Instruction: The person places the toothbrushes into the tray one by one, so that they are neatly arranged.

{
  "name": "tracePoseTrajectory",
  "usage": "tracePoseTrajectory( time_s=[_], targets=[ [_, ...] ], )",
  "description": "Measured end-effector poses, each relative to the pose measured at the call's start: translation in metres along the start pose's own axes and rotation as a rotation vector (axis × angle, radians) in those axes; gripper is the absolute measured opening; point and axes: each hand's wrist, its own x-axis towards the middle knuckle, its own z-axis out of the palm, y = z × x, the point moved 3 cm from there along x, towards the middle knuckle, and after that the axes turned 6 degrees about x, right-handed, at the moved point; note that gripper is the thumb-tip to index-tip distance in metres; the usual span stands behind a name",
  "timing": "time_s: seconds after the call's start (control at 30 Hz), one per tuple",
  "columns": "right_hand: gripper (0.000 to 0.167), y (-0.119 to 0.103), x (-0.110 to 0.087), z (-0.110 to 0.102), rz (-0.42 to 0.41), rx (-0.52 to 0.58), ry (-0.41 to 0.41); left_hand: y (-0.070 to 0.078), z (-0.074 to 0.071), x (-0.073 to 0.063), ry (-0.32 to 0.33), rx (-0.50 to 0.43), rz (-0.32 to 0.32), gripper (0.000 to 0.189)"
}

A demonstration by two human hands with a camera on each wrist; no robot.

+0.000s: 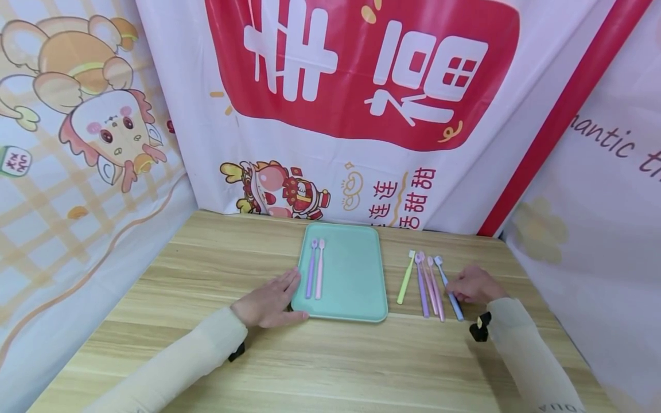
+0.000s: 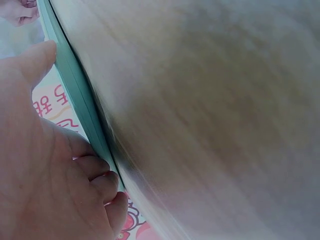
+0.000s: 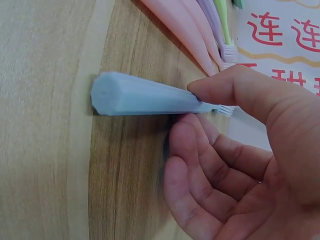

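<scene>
My right hand point(image 1: 472, 285) pinches a blue toothbrush point(image 1: 455, 306) between thumb and fingers, around the middle of its handle. In the right wrist view the blunt handle end of this toothbrush point(image 3: 135, 95) points toward the camera and its bristles face away. With fingers fairly straight, my left hand point(image 1: 271, 301) rests against the left edge of a mint-green tray point(image 1: 356, 269). The left wrist view has the thumb and fingertips right at the tray's rim point(image 2: 82, 95). A purple toothbrush point(image 1: 311, 275) and a pink toothbrush point(image 1: 319, 272) lie side by side on the tray's left part.
Between the tray and my right hand lie a light green toothbrush point(image 1: 405, 281), a purple toothbrush point(image 1: 422, 289) and two pink ones, heads toward the back. The wooden table point(image 1: 320, 367) meets printed cloth hangings point(image 1: 289, 126) at the back and both sides.
</scene>
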Motion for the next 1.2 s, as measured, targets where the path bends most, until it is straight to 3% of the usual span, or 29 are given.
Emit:
tracePoseTrajectory(
  time_s=[0.5,0.9,1.2],
  targets=[
    [0.021,-0.004,-0.007,0.000,0.048,-0.051,0.056,0.000,0.001,0.001,-0.004,-0.002,0.001,0.101],
    [0.023,-0.014,-0.013,-0.002,-0.003,-0.068,0.045,0.001,0.000,0.000,-0.003,-0.002,0.000,0.102],
    [0.025,-0.024,-0.017,-0.009,-0.007,-0.142,0.051,0.002,-0.001,-0.001,0.000,-0.009,-0.002,0.101]
  ],
)
